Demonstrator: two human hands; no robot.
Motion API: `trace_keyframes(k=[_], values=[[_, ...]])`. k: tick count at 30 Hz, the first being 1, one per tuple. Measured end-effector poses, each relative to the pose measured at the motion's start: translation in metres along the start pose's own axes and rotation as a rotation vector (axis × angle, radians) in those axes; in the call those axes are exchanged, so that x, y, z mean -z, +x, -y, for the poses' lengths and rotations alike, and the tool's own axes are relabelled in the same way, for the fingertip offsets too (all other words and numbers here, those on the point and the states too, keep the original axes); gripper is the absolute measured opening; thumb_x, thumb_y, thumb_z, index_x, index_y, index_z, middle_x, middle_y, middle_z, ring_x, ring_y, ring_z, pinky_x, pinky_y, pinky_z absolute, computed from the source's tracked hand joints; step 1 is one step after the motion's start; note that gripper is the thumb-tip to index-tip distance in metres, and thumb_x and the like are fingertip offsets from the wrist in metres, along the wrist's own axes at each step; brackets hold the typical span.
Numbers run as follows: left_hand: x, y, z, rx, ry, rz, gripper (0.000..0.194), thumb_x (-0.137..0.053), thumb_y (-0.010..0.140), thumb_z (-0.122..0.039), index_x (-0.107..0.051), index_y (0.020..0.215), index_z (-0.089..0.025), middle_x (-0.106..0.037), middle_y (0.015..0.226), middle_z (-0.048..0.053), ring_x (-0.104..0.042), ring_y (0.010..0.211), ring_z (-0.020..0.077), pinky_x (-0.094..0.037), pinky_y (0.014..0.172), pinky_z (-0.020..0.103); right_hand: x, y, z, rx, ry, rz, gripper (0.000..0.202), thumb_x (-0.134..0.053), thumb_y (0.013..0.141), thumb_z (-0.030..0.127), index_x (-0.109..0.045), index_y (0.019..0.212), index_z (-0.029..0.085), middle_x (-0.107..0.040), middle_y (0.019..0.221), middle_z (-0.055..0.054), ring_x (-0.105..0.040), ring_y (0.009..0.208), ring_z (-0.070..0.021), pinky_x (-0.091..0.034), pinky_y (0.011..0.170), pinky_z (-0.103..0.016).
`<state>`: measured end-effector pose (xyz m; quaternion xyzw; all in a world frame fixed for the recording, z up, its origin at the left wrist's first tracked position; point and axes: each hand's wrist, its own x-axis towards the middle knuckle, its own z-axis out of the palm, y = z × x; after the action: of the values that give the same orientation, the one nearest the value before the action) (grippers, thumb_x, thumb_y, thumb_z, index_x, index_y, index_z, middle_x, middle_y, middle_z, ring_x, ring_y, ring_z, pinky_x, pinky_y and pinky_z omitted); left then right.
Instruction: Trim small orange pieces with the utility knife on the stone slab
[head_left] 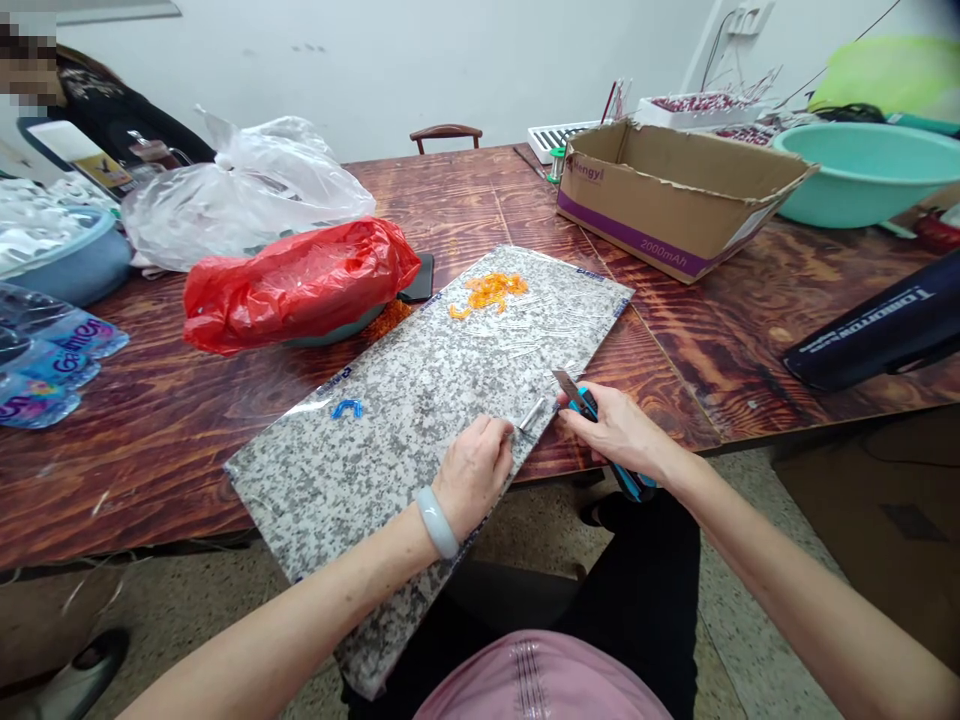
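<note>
A speckled grey stone slab (375, 440) lies slantwise over the table's near edge. My left hand (476, 470) is closed at its right edge, pinching the end of a small silvery rod (532, 414). Just right of it, my right hand (619, 430) grips a blue and black utility knife (585, 402), its blade pointing up and left, apart from the rod. Orange translucent pieces (491, 291) are heaped on the slab's far part, with thin clear strips (540, 330) nearer. A blue curved piece (347, 408) lies alone on the left.
Left of the slab are a red plastic bag (300, 280) over a bowl, a white bag (247, 190) and bottles (52, 350). A cardboard box (675, 195), a teal basin (862, 170) and a dark cylinder (877, 320) stand right. A person (127, 110) sits far left.
</note>
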<state>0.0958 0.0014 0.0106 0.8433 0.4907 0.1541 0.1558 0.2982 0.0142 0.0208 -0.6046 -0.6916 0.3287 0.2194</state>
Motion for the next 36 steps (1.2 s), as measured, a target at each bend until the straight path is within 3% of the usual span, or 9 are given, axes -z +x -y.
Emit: trace_keyframes(k=[4,11,36], values=[[0.0,0.0,-0.001,0.005,-0.006,-0.007,0.013,-0.036,0.083,-0.015,-0.049,0.085,-0.017,-0.053,0.082,0.004,-0.052,0.077,0.0151,-0.041,0.069,0.026,-0.007,-0.011,0.007,0.038,-0.252,0.058,0.018,-0.04,0.082,0.033,-0.049,0.075,0.018,-0.05,0.06,0.001,-0.044,0.055,-0.0109,-0.029,0.053,-0.021],[-0.002,-0.001,0.0,0.0,0.02,-0.003,0.012,-0.036,0.083,-0.015,-0.047,0.082,-0.018,-0.051,0.079,0.003,-0.051,0.075,0.015,-0.04,0.068,0.026,-0.027,-0.023,0.017,-0.015,-0.576,0.214,0.02,-0.036,0.085,0.036,-0.047,0.089,0.019,-0.056,0.075,-0.005,-0.054,0.071,-0.0177,-0.026,0.058,-0.025],[0.008,-0.003,0.001,-0.019,0.026,0.088,0.011,-0.035,0.086,-0.019,-0.046,0.085,-0.018,-0.049,0.082,0.003,-0.05,0.078,0.0158,-0.042,0.07,0.028,-0.041,-0.024,0.04,-0.145,-0.786,0.241,0.015,-0.037,0.087,0.024,-0.042,0.099,0.016,-0.063,0.079,-0.011,-0.062,0.075,-0.0258,-0.039,0.059,-0.028]])
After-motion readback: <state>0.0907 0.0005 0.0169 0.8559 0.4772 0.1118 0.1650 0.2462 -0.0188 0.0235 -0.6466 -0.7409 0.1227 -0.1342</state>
